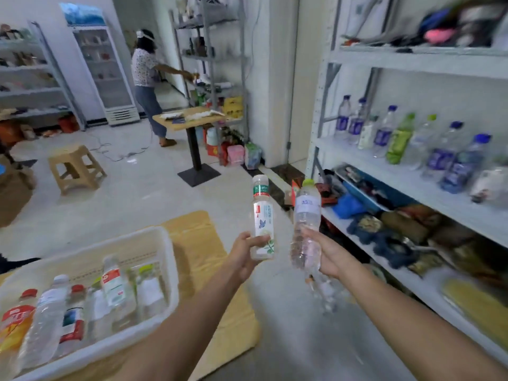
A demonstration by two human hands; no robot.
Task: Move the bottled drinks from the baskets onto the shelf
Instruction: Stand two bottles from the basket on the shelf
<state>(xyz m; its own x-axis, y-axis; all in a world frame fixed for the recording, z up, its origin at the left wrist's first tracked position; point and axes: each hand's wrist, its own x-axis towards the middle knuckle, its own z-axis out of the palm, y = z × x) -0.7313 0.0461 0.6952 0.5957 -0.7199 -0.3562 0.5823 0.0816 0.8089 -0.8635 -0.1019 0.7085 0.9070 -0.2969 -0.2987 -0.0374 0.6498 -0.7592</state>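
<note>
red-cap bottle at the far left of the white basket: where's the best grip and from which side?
Take the red-cap bottle high, around the shoulder just under the cap, coming down from above. It stands roughly upright against the white basket wall, with a clear bottle close on its other side, so its lower body is boxed in and only the top is open. Both hands are full now.

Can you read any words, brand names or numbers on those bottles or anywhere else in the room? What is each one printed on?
No text here can be read with confidence.
White-capped bottle in the left hand: green and red label print, blurred.
Clear bottle in the right hand: blue characters on a white label, too blurred.
Bottles in the white basket: red labels, unreadable.
Blue-labelled bottles on the shelf: smeared.
</note>
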